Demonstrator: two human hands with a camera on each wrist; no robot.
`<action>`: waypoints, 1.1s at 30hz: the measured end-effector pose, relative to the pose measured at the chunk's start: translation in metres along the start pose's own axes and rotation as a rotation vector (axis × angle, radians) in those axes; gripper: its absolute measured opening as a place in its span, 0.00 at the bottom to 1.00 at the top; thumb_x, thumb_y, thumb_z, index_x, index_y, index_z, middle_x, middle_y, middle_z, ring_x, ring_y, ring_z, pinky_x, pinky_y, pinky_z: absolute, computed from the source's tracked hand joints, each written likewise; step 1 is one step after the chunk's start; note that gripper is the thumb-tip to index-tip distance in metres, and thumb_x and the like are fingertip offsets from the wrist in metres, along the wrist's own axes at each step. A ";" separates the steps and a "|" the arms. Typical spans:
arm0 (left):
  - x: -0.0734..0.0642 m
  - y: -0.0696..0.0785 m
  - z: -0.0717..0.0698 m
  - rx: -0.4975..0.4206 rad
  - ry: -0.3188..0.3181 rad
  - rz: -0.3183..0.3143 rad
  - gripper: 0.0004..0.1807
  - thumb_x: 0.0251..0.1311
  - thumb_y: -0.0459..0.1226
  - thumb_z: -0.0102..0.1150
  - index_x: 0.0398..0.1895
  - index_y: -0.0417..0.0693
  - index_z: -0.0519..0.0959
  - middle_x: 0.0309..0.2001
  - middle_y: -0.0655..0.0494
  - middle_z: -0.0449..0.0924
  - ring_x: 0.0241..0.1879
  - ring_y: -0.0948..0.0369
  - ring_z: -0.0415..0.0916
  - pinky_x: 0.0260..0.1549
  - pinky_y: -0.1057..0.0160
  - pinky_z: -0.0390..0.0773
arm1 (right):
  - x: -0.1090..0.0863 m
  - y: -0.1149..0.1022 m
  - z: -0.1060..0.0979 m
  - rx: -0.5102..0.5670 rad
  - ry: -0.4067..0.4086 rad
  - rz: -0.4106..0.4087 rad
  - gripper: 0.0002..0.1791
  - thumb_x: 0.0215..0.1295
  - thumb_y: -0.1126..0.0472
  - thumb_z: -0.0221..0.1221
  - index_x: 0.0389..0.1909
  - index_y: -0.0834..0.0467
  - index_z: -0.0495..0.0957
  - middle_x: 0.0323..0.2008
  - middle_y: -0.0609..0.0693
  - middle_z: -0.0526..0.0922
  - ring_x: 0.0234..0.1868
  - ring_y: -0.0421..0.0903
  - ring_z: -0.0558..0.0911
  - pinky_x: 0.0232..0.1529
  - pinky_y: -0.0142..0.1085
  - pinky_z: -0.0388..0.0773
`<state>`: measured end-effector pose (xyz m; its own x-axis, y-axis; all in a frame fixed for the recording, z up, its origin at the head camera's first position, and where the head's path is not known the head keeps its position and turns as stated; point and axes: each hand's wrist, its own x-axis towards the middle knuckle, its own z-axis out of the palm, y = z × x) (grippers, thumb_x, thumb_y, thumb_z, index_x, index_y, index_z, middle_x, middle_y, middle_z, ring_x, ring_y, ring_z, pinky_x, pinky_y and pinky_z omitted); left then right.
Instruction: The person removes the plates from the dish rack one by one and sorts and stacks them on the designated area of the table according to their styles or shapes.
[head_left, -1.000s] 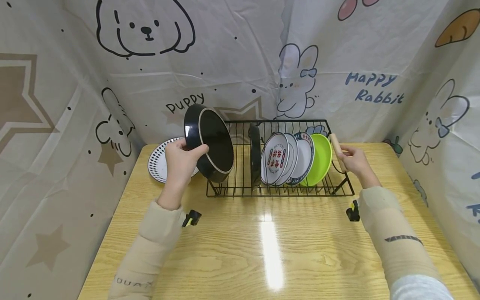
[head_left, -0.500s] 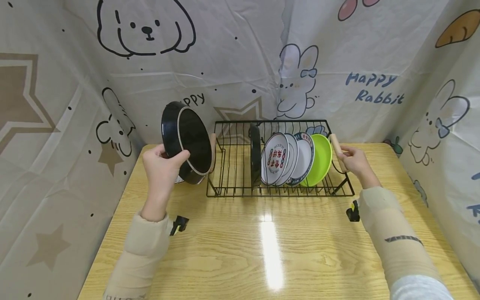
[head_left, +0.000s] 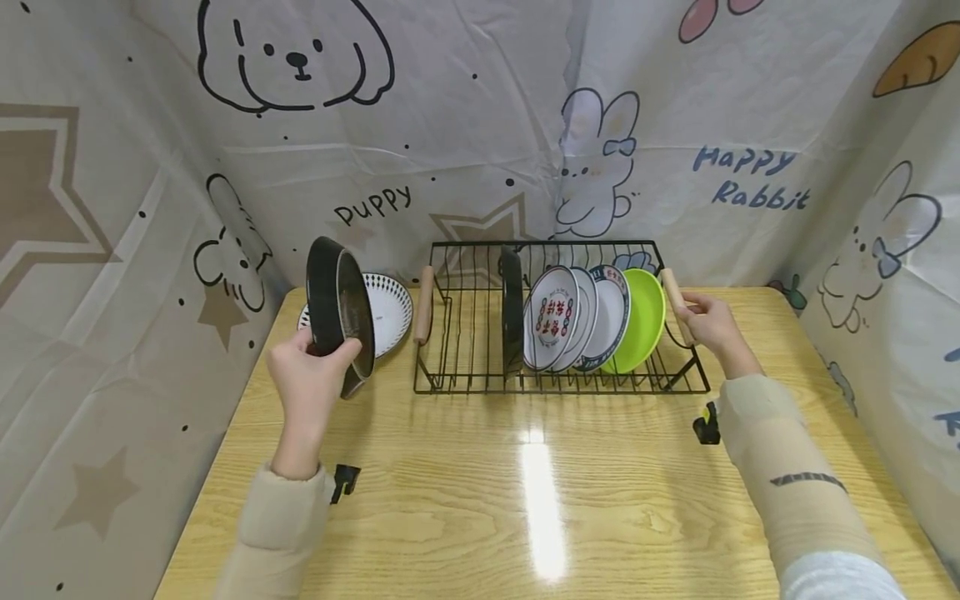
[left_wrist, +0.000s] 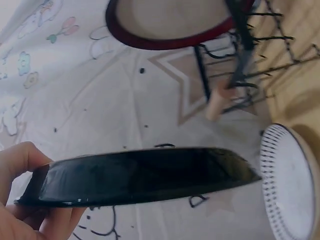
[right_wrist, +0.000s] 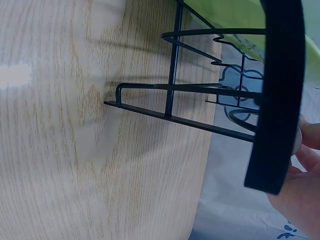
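My left hand (head_left: 309,379) grips the near rim of a deep black dish (head_left: 325,283), thumb inside it and fingers behind. The dish stands tilted on its edge, left of the rack, and partly covers a white plate with a black diamond-patterned border (head_left: 390,317). Seen from the left wrist, the black dish (left_wrist: 145,175) is edge-on, its far end close to the patterned plate (left_wrist: 292,185). At the other end, my right hand (head_left: 712,325) holds the wooden handle (head_left: 677,304) of the black wire dish rack (head_left: 468,382).
A dark dish (head_left: 512,308) stands upright mid-rack. To its right lean white plates with red characters (head_left: 553,318), a blue-rimmed plate (head_left: 611,333) and a lime green plate (head_left: 637,321). Another wooden handle (head_left: 424,304) tops the rack's left end. Printed cloth (head_left: 480,125) hangs behind.
My left hand has carried the black dish left, away from over the rack's left end, then lowered and turned it more edge-on. My right hand stays at the rack's handle.
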<state>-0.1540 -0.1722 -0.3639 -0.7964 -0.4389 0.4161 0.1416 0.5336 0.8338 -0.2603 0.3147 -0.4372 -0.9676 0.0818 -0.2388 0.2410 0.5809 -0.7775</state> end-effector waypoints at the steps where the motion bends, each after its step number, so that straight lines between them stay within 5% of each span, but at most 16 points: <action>1: -0.002 -0.003 0.000 0.037 0.007 0.009 0.08 0.37 0.26 0.61 0.10 0.33 0.73 0.10 0.50 0.72 0.09 0.73 0.63 0.11 0.76 0.64 | 0.000 0.000 0.000 -0.001 0.000 0.001 0.28 0.71 0.58 0.41 0.68 0.66 0.52 0.57 0.71 0.62 0.51 0.61 0.68 0.43 0.45 0.74; 10: -0.016 -0.028 -0.005 0.255 0.003 0.061 0.16 0.37 0.29 0.64 0.06 0.39 0.65 0.08 0.51 0.63 0.12 0.59 0.55 0.12 0.68 0.55 | -0.001 0.000 0.000 -0.001 0.004 0.005 0.28 0.71 0.58 0.41 0.68 0.65 0.52 0.57 0.71 0.62 0.51 0.61 0.69 0.43 0.43 0.74; 18: -0.025 -0.043 -0.017 0.321 -0.014 0.054 0.18 0.39 0.28 0.61 0.04 0.42 0.63 0.06 0.57 0.58 0.11 0.60 0.52 0.14 0.65 0.52 | -0.001 0.000 0.000 0.002 0.006 -0.004 0.28 0.71 0.58 0.42 0.68 0.65 0.52 0.57 0.72 0.62 0.53 0.62 0.68 0.45 0.46 0.73; 25: -0.033 -0.060 -0.029 0.377 -0.012 0.108 0.13 0.41 0.26 0.65 0.08 0.35 0.71 0.08 0.48 0.67 0.12 0.57 0.55 0.14 0.64 0.54 | 0.002 0.003 0.001 -0.004 0.005 0.017 0.28 0.72 0.56 0.41 0.69 0.62 0.51 0.58 0.70 0.62 0.51 0.60 0.69 0.38 0.37 0.73; 33: -0.039 -0.074 -0.039 0.441 -0.050 0.108 0.13 0.42 0.25 0.61 0.09 0.36 0.69 0.09 0.49 0.64 0.12 0.56 0.54 0.13 0.63 0.51 | 0.001 0.002 0.001 0.001 0.006 0.021 0.28 0.72 0.56 0.40 0.69 0.61 0.51 0.58 0.70 0.61 0.52 0.61 0.68 0.39 0.38 0.73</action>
<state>-0.1100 -0.2224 -0.4275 -0.8200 -0.3336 0.4651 -0.0296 0.8362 0.5476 -0.2603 0.3151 -0.4394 -0.9627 0.0992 -0.2518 0.2617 0.5783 -0.7727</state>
